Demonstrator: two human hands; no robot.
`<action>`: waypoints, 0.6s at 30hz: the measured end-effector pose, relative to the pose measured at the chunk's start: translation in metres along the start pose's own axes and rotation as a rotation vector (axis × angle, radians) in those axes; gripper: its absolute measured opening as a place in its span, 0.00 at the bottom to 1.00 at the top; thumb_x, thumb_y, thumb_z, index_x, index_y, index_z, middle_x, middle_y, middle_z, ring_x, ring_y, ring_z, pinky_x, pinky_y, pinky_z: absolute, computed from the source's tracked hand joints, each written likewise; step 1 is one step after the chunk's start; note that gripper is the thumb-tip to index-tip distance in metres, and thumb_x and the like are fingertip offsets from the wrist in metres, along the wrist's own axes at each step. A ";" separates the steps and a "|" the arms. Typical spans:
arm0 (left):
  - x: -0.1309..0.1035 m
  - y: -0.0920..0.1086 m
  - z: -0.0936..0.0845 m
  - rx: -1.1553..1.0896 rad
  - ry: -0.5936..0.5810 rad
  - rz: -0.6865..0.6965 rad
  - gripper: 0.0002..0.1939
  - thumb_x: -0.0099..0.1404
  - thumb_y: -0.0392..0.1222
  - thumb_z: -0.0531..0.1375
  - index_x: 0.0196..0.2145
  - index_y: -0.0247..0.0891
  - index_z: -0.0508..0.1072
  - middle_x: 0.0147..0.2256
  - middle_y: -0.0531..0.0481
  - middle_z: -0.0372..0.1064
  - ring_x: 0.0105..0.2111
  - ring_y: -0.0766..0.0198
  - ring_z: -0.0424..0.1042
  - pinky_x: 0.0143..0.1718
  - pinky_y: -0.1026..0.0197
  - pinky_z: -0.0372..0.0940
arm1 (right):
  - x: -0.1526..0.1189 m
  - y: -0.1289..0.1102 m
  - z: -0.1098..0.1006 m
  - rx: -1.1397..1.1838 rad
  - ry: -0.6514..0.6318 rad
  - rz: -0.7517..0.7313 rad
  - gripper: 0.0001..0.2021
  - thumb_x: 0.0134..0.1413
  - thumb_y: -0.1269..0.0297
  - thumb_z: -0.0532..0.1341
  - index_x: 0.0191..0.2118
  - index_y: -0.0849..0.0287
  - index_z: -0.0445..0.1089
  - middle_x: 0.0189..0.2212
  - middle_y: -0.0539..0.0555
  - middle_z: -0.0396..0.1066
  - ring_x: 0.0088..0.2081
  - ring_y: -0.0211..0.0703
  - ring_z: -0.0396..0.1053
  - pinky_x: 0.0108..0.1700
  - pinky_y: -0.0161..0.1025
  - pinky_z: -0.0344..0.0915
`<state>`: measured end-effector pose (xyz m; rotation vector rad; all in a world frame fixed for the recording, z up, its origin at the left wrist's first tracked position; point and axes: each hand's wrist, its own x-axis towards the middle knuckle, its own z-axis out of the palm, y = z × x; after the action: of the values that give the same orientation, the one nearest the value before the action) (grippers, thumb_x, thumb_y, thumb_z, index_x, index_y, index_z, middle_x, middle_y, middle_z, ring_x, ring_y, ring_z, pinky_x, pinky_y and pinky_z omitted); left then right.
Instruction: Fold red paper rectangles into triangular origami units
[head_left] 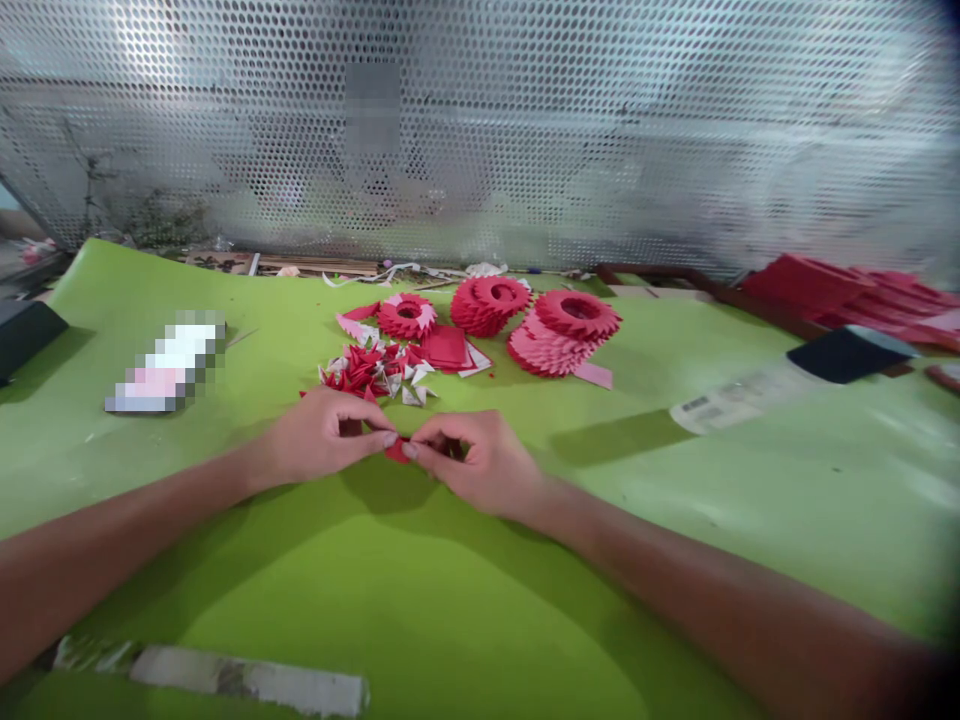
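Red paper (397, 452) is pinched by left hand (330, 436) and right hand (480, 460) over green sheeting (420, 610); one folded-piece heap (364, 372) lies just beyond, before three ringed stacks (476, 310); one dark-capped container (757, 393) sits rightward.

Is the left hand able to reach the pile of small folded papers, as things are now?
Probably yes: the pile lies just beyond the left hand, with nothing visible between, though both it and the right hand pinch a small red piece.
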<state>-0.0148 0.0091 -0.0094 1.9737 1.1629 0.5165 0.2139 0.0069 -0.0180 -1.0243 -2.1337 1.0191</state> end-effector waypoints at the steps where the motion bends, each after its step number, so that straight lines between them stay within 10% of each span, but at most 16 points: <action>1: 0.000 0.000 0.000 -0.008 -0.009 0.003 0.17 0.68 0.51 0.60 0.39 0.36 0.82 0.27 0.47 0.77 0.20 0.68 0.64 0.19 0.66 0.52 | 0.000 0.001 0.000 -0.003 -0.002 -0.002 0.10 0.61 0.62 0.64 0.32 0.60 0.78 0.21 0.50 0.75 0.20 0.33 0.64 0.19 0.29 0.55; 18: -0.001 0.004 0.002 0.023 0.001 -0.026 0.14 0.64 0.48 0.64 0.41 0.37 0.84 0.32 0.46 0.81 0.21 0.66 0.67 0.22 0.65 0.56 | -0.001 0.004 0.000 -0.055 0.012 -0.018 0.10 0.61 0.62 0.63 0.30 0.60 0.75 0.20 0.48 0.72 0.20 0.32 0.63 0.20 0.30 0.54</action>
<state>-0.0118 0.0066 -0.0076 1.9752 1.1981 0.4926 0.2158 0.0082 -0.0213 -1.0324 -2.1677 0.9480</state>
